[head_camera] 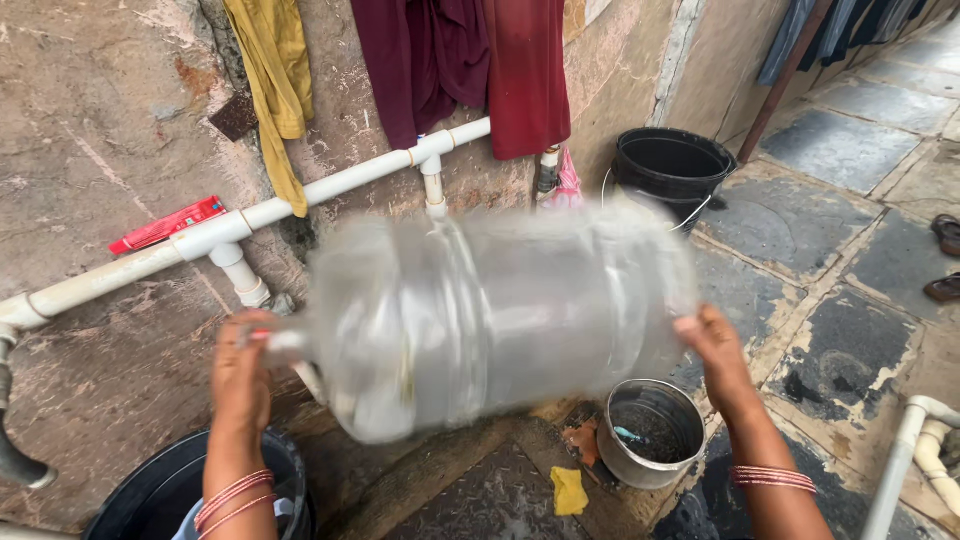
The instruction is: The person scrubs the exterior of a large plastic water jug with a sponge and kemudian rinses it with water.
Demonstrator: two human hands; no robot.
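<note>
The left hand (240,375) is clenched around the neck of a large clear plastic water jug (490,315), covering its mouth, while the right hand (715,350) presses flat against the jug's base, fingers curled over the edge. The jug lies sideways in the air between them, blurred with movement, above a black plastic tub (170,490) and a small steel pot (650,430). To handle it well, I'd judge the palm at the mouth must stay sealed and the base hand firm. Behind runs a white plastic pipe (300,205) along a stained plaster wall, with yellow cloth (275,80) and maroon cloth (470,60) hanging. A black bucket (670,165) stands on the wet stone-slab floor (830,230).
</note>
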